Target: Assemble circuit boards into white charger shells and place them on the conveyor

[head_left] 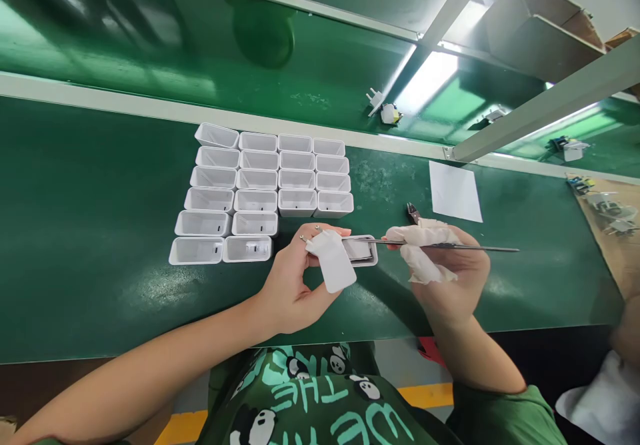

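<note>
White plug piece (337, 264), a smooth plastic block with rounded corners and two round metal pins, sits at the centre of the frame in the left hand (293, 288), whose thumb and fingers are closed around it. Just beside it is an open white case (375, 252) with something flat and pale inside. The right hand (453, 275), its fingertips wrapped in crinkled white material, pinches a thin metal rod (493, 250); the rod's tip reaches over the case, contact unclear. Rows of matte white open boxes (257, 180) stand left of centre on the glossy green desk (100, 232). Right of centre lie dark-handled cutters (413, 213) and a white sheet (456, 190). On the green shirt (320, 408) at bottom centre, among panda figures, mint letters read "WE" and "THE".
</note>
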